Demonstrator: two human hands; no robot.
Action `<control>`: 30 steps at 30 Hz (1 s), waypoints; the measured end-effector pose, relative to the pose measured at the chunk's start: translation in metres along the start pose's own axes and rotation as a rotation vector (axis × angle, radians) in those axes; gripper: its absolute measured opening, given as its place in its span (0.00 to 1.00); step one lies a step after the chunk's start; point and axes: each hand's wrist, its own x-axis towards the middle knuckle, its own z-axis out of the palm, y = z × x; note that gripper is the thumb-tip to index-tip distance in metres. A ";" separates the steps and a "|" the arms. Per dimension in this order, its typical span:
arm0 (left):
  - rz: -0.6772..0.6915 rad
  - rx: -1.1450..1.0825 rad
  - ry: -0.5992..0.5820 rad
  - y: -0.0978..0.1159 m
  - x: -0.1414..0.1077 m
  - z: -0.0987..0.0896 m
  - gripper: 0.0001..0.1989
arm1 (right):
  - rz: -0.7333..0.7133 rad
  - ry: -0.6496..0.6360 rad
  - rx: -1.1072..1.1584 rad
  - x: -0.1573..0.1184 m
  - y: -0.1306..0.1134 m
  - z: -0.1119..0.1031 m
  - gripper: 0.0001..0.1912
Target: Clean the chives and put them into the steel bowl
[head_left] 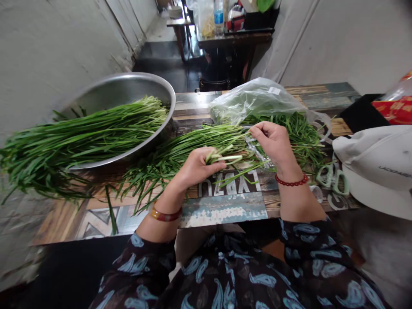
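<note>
My left hand [201,165] is closed around a small bunch of garlic chives [230,159], their pale stem ends pointing right. To its right, my right hand [273,139] is pinched, thumb against finger, above the stem ends; what it holds, if anything, is too small to make out. Beneath and behind my hands lies a pile of garlic chives [189,141] on the patterned table [225,210]. More leafy trimmings [299,133] lie right of my right hand, partly in a clear plastic bag [257,96].
A large metal basin [125,83] at the left holds a thick heap of chives whose leaves hang over the rim. Pale green-handled scissors [337,182] lie at the right, beside a white cap [380,159]. A water bottle [219,19] stands on a table farther back.
</note>
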 end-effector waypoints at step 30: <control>0.060 -0.062 0.543 -0.004 -0.002 -0.022 0.20 | -0.249 -0.542 -0.153 -0.019 -0.017 0.021 0.16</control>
